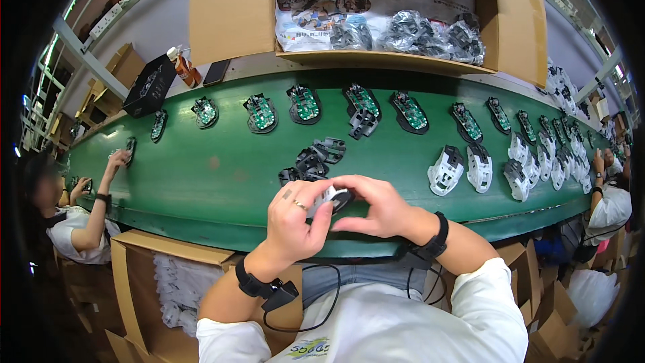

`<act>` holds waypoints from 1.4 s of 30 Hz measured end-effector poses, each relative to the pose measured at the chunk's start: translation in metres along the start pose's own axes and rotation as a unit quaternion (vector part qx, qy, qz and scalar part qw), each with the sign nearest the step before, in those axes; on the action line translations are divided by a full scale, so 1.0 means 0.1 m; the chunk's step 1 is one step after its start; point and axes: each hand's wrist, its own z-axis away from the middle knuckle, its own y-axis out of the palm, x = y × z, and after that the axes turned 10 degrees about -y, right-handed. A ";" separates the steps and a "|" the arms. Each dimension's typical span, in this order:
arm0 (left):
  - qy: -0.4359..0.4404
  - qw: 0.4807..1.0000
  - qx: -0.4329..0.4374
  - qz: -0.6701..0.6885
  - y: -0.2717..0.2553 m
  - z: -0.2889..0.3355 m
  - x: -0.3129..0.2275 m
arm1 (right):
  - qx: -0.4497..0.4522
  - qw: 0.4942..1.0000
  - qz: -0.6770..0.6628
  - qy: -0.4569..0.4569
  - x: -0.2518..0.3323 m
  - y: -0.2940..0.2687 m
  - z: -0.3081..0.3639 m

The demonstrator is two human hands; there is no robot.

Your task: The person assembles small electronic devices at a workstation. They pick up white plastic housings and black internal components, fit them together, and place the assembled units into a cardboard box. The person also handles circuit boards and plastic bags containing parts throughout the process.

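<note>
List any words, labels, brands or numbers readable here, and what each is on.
White shirt: coloured print on the front; wording not copied.
Lining sheet in the cardboard box: printed, but too small to read reliably.
Black box: faint markings, too blurred to read.
Circuit boards: any markings too small.

Boards (306,104) beyond hands (293,223) (shells (446,171) right).

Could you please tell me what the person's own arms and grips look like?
The short sleeves are white. Each side has a black strap, boxy black module and thin black cable. The left grip and right grip are gloveless; the left has a gold-coloured ring.
</note>
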 end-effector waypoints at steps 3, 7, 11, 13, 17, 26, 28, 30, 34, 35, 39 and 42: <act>-0.083 0.987 0.010 0.137 -0.02 0.08 0.02 | 0.011 0.995 -0.097 -0.002 -0.05 -0.10 0.03; -0.294 0.938 0.031 0.180 0.06 0.16 0.09 | 0.072 0.988 -0.058 0.122 0.18 -0.12 -0.08; -0.158 0.982 -0.003 0.107 0.03 0.01 0.18 | 0.005 0.960 -0.001 0.281 -0.04 -0.44 -0.05; -0.120 0.993 -0.012 0.003 -0.31 -0.19 0.28 | -0.011 0.940 0.267 0.211 -0.13 -0.82 0.04; -0.185 0.946 -0.058 -0.260 -1.03 -0.82 1.28 | -0.133 0.895 0.422 0.061 -0.08 -0.81 -0.08; -0.270 0.803 0.056 -0.528 -1.30 -2.00 2.95 | -0.040 0.937 0.348 -0.006 -0.25 -0.57 -0.09; -0.275 0.790 0.061 -0.544 -1.24 -2.06 3.11 | -0.034 0.939 0.342 0.008 -0.27 -0.58 -0.10; -0.308 0.804 0.114 -0.495 -1.21 -2.13 3.19 | -0.028 0.930 0.366 0.008 -0.27 -0.55 -0.12; -0.335 0.796 0.119 -0.489 -1.07 -2.24 3.22 | 0.056 0.879 0.472 0.040 -0.20 -0.48 -0.15; -0.255 0.802 0.050 -0.538 -1.06 -2.15 3.23 | 0.087 0.852 0.513 0.047 -0.17 -0.44 -0.19; -0.175 0.834 0.007 -0.524 -1.29 -1.92 2.97 | 0.157 0.844 0.506 0.087 -0.30 -0.31 -0.11; -0.107 0.870 0.057 -0.478 -1.54 -1.46 2.45 | 0.170 0.859 0.474 0.091 -0.20 -0.24 -0.07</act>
